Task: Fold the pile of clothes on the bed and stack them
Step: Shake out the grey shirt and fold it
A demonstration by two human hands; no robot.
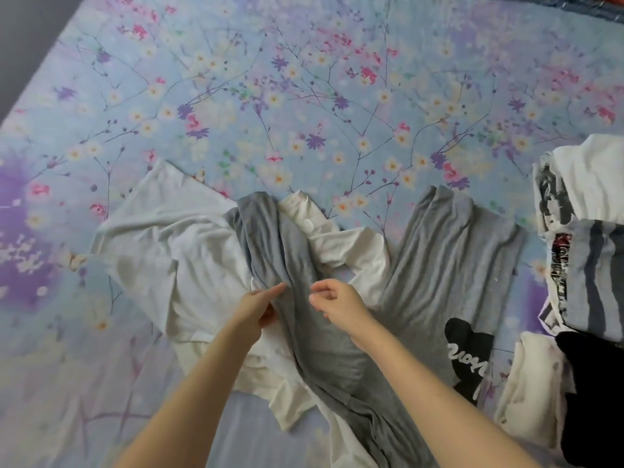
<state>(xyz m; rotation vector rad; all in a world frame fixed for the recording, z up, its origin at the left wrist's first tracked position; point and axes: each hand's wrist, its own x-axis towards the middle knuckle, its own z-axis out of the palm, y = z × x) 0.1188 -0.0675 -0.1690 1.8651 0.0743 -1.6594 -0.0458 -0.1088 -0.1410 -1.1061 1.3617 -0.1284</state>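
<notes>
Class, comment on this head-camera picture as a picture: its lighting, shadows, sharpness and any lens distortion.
Head view: soft, even light, no glare; faint shadows only in the folds of the grey garment; left hand and right hand fairly sharp, mid-frame; floral bedsheet smeared toward the left edge; wide lens stretches the forearms at the bottom.

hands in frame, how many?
2: left hand at centre, pinching a fold of the grey garment; right hand just right of it, fingers curled over the same garment, grip unclear. Neither is hidden.
</notes>
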